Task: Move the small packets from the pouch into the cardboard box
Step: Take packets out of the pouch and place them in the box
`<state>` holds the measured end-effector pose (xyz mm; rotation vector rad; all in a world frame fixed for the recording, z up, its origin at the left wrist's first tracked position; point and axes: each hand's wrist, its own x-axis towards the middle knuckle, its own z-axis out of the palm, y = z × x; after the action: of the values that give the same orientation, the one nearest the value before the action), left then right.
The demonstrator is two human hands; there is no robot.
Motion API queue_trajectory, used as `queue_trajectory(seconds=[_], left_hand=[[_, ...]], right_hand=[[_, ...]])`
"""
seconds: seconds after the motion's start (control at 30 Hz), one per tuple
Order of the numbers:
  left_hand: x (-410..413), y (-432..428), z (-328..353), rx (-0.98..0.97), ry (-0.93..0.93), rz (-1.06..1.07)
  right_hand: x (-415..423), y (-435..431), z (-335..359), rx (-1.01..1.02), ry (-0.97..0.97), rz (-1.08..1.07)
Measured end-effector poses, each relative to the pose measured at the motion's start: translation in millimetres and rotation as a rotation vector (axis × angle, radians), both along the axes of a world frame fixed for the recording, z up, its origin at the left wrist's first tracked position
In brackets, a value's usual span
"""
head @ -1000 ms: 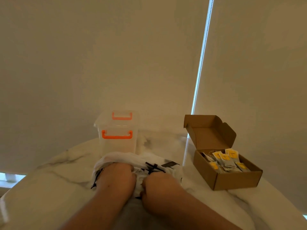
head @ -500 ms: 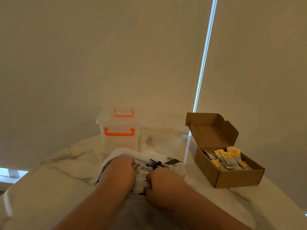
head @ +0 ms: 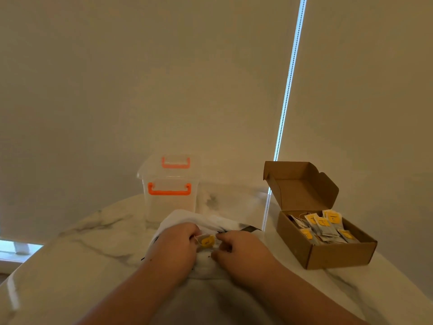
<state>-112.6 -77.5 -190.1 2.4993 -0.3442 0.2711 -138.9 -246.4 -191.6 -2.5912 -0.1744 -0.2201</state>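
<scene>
A white fabric pouch with black drawstrings lies on the marble table in front of me. My left hand and my right hand are both curled at its mouth. Between them shows a small packet with a yellow label and a thin string; my left fingers pinch it, and my right fingers grip the pouch edge. The open cardboard box stands to the right with its lid up, and several yellow-labelled packets lie inside.
A clear plastic container with orange handles stands just behind the pouch. The round marble table curves away left and right. A pale blind fills the background, with a bright strip of light running down it.
A yellow-labelled packet has come out of the pouch mouth between my hands; before, only fabric and drawstrings showed there. Both hands stayed at the pouch.
</scene>
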Motion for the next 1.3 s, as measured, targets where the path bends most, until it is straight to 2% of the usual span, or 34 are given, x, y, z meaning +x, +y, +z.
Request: queue_trajectory(seconds=[0.1, 0.23, 0.47, 0.63, 0.8, 0.87, 1.0, 1.13, 1.2, 1.3], left_hand=[[-2.7, -1.4, -1.7, -0.107, -0.007, 0.019], [-9.9, -1.3, 0.6, -0.122, -0.01, -0.008], [-17.9, 1.4, 4.6, 0.021, -0.075, -0.042], [-22.5, 3.6, 5.9, 0.081, -0.057, -0.067], [-21.5, 4.6, 6.4, 0.07, -0.03, -0.087], [-21.3, 4.8, 6.3, 0.074, -0.03, -0.09], [-19.9, 4.7, 3.2, 0.075, -0.054, -0.084], [-20.7, 2.7, 1.5, 0.062, -0.061, -0.082], [-20.3, 3.2, 1.3, 0.068, -0.057, -0.079], [-20.2, 4.6, 2.1, 0.068, -0.058, -0.069]], right_hand=[[4.0, -5.2, -2.8, 0.16, -0.052, -0.013], [5.0, -8.2, -2.0, 0.26, -0.063, -0.051], [-6.2, -25.9, 28.8, 0.649, 0.018, 0.005], [-3.2, -57.2, 52.8, 1.075, -0.078, -0.049], [3.4, -110.3, 66.6, 1.307, -0.254, -0.185], [0.6, -134.5, 68.9, 1.191, -0.357, -0.324], [-4.3, -184.0, 64.0, 0.545, -0.429, -0.702], [9.3, -203.6, 40.0, -0.024, -0.094, -0.844], [16.2, -205.3, 31.8, -0.136, -0.008, -0.877], [14.1, -205.2, 35.4, -0.129, -0.066, -0.865]])
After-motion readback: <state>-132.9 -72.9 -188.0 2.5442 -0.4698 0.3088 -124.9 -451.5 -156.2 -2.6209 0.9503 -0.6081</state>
